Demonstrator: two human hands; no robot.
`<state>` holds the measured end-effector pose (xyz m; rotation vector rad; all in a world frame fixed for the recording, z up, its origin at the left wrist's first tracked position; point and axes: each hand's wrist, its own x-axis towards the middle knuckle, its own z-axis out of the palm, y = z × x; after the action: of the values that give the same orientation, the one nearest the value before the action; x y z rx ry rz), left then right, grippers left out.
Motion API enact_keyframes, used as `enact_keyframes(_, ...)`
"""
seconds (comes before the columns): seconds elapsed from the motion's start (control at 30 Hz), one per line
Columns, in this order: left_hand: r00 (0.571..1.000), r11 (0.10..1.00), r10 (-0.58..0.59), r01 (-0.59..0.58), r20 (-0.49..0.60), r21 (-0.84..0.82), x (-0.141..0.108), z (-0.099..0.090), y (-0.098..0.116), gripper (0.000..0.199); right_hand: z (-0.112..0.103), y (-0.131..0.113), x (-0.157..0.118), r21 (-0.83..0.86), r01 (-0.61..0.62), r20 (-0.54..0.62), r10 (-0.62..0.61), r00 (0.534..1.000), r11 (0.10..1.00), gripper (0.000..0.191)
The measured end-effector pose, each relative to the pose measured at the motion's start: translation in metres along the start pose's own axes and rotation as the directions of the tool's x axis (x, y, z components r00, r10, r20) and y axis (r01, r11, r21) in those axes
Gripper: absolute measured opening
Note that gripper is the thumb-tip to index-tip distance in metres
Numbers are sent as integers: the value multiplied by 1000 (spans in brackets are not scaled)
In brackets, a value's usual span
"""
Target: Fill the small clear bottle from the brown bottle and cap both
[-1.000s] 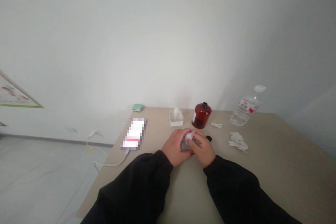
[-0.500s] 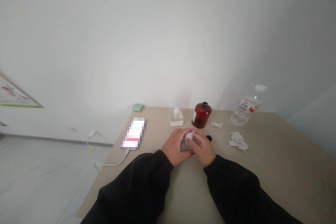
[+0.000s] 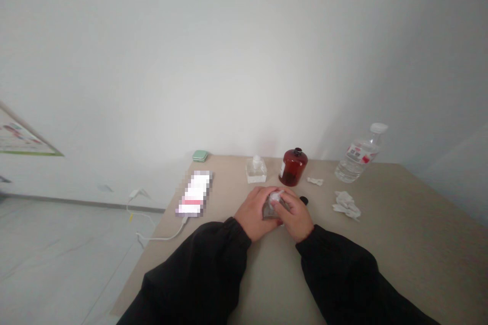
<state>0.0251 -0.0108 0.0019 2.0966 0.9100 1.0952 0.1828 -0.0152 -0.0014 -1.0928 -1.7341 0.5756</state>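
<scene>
A small clear glass bottle [image 3: 269, 210] with a whitish top is held low over the table between both hands. My left hand [image 3: 254, 212] wraps round its left side and far edge. My right hand [image 3: 296, 217] closes on it from the right, with the thumb at the whitish top. The bottle's lower part is partly hidden by the fingers. Just beyond the hands stand a square clear glass bottle [image 3: 256, 171] with a rounded top and a red-brown bottle [image 3: 293, 167] whose neck is uncapped. A black cap [image 3: 304, 200] lies beside my right hand.
A large clear water bottle [image 3: 356, 157] stands at the back right. Crumpled tissue [image 3: 346, 205] and a smaller white scrap [image 3: 314, 181] lie nearby. A lit phone [image 3: 195, 193] with a white cable [image 3: 163, 238] and a green case [image 3: 200, 156] are on the left of the table [image 3: 412, 223].
</scene>
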Motion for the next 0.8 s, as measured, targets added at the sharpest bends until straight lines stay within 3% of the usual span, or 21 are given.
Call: enact_keyframes(0.8, 1000, 1000, 2, -2, 4, -3, 0, 0, -1, 69, 0, -1, 1, -29, 1, -5, -1, 1000, 1000, 18)
